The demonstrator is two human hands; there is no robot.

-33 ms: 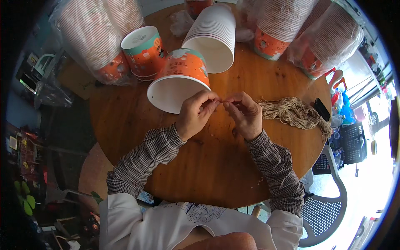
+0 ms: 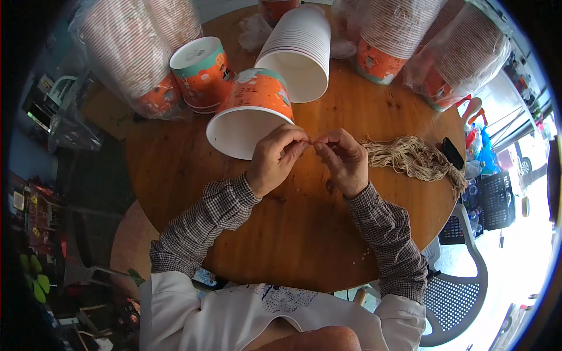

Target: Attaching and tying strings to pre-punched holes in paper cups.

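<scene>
My left hand (image 2: pixel 275 157) and my right hand (image 2: pixel 344 159) meet over the table, thumb and forefinger of each pinched together tip to tip. Whatever sits between the fingertips is too small to make out. Just beyond my left hand, an orange paper tub (image 2: pixel 257 96) lies on its side, its white mouth facing me and partly covered by that hand. To the right of my right hand lies a loose hank of beige string (image 2: pixel 410 157), its near end close to the wrist.
A nested stack of white tubs (image 2: pixel 298 44) lies behind the orange one. Upturned orange tubs (image 2: pixel 202 73) and plastic-wrapped cup stacks (image 2: pixel 123 50) stand far left, more wrapped stacks (image 2: pixel 459 55) far right. A black object (image 2: pixel 452 153) lies by the string. A chair (image 2: pixel 456 292) stands right of the round table.
</scene>
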